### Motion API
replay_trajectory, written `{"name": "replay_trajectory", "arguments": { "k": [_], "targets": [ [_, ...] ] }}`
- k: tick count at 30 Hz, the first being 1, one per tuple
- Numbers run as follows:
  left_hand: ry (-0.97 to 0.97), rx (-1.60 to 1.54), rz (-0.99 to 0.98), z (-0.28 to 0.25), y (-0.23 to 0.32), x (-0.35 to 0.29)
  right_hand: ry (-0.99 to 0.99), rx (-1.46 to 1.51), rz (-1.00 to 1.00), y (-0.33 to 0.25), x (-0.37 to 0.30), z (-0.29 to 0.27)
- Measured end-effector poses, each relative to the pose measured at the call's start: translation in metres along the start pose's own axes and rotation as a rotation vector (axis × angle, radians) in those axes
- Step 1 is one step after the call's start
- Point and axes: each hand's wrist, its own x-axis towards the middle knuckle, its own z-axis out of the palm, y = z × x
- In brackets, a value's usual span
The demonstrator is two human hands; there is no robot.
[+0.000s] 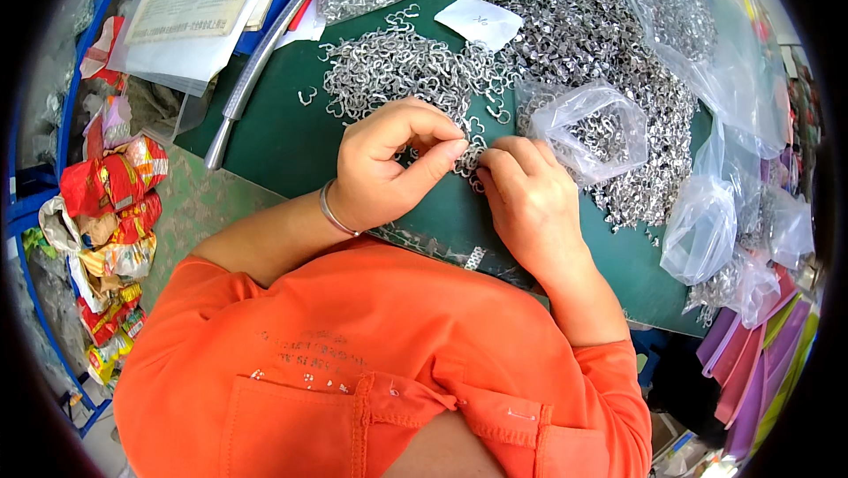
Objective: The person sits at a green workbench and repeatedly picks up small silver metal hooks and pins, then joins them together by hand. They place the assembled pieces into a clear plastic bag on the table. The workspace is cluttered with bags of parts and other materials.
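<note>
My left hand [386, 163], with a metal bangle [334, 210] at its wrist, has thumb and forefinger pressed together in a pinch. Whatever lies between those fingertips is too small to make out. Close on its right, my right hand [537, 202] has its fingers curled in over the table, and what they hold is hidden. Just beyond both hands spreads a heap of small silver open metal rings [389, 72], some trailing down between the hands. A larger pile of small shiny metal pieces [649, 138] covers the right side of the green table [442, 217].
Clear plastic bags [594, 129] lie on the right pile and hang over the right edge [702, 231]. A paper slip [478, 20] rests between the piles. A metal-handled tool [256, 72] and printed sheets [190, 14] lie at left. Colourful wrappers [115, 186] hang beside a blue frame.
</note>
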Motion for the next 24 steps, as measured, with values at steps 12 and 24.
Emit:
{"name": "replay_trajectory", "arguments": {
  "k": [12, 24],
  "targets": [
    [-0.143, 0.042, 0.066, -0.006, -0.002, 0.002, 0.094, 0.056, 0.127, -0.003, 0.003, 0.009],
    [-0.150, 0.153, 0.083, 0.001, 0.005, 0.007, 0.175, 0.545, 0.326, -0.006, 0.003, -0.002]
  ]
}}
